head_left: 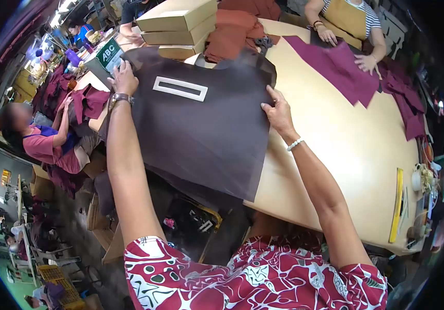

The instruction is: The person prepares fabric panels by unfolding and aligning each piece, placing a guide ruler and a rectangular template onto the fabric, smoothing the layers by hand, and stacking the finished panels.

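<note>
A wide dark brown fabric piece [206, 139] spreads before me over the table and hangs past its near edge. My left hand [123, 81], with a watch on the wrist, grips the fabric's far left edge beside a green and white ABC box [105, 59]. At the right edge, my right hand [279, 111] pinches the cloth between thumb and fingers; a pale bead bracelet is on that wrist. A white rectangular frame with a slot [180, 89] lies on the fabric, nearer my left hand. The fabric's far edge is slightly blurred.
Stacked cardboard boxes [178, 23] and folded rust-coloured cloth [235, 33] stand at the back of the table [335, 170]. Across it, a person handles maroon fabric [338, 70]. A yellow ruler [396, 204] lies far right. Another person sits at the left with maroon pieces [88, 101].
</note>
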Demonstrator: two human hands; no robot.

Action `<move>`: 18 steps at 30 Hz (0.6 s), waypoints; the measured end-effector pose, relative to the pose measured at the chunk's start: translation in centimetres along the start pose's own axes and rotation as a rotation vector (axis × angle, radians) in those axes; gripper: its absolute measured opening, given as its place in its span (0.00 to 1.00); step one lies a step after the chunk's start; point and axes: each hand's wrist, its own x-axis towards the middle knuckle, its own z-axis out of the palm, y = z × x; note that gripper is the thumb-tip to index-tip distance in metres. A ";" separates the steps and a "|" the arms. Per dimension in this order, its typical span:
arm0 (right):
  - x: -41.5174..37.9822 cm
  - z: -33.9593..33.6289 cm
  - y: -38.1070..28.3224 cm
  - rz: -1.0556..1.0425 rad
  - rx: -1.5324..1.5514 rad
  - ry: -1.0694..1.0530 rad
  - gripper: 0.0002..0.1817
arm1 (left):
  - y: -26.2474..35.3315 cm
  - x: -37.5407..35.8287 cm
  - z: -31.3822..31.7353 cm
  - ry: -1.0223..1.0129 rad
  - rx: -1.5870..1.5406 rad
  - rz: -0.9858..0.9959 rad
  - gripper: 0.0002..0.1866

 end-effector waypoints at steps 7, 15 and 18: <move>0.2 1.5 -0.4 0.077 -0.019 -0.099 0.29 | 1.2 0.6 5.0 -0.097 0.030 -0.106 0.41; -0.7 1.5 1.6 0.111 0.295 -0.123 0.35 | 7.5 -4.9 -0.3 -0.051 -0.459 -0.107 0.41; -1.9 0.0 1.0 0.203 0.348 -0.270 0.38 | 10.0 -7.5 -0.1 -0.299 -0.441 0.028 0.47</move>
